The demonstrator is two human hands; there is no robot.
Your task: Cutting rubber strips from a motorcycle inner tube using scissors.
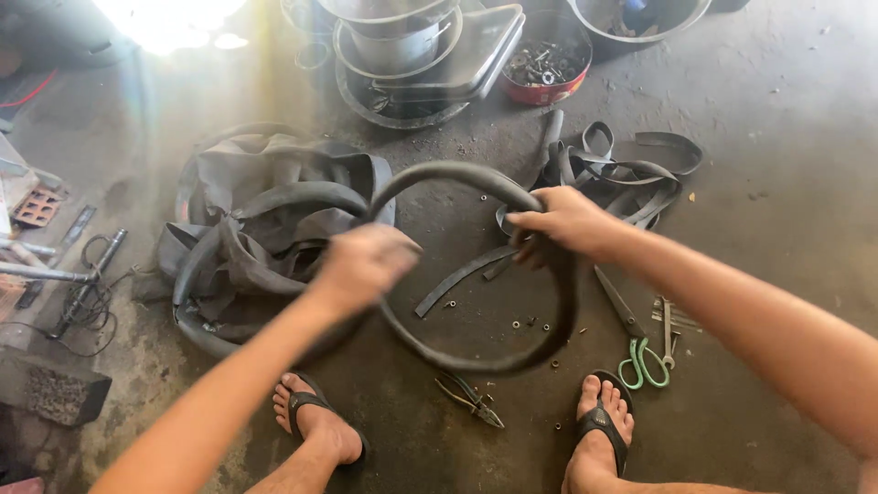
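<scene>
The left hand is closed in a fist around the left side of a black rubber inner tube, though motion blur hides the fingers themselves. The right hand is curled over the tube's upper right arc, fingers wrapped down around the rubber. Between the two hands the tube stands as an open loop held up above the concrete floor, its lower curve hanging just in front of the person's feet.

Behind the left hand lies a slack heap of more black inner tubes, one of them arching toward the held loop. Behind the right hand sits a tangle of cut rubber strips, and one long strip lies flat on the floor inside the loop. Small nuts and washers are scattered under the loop.

Near the right foot, green-handled scissors lie on the floor with a few small metal tools just beside them. Pliers lie between the two feet, which wear black flip-flops. Further back stand stacked metal pans and a red bowl of small hardware. At far left, a cable and rod-like tool rest by a dark block
</scene>
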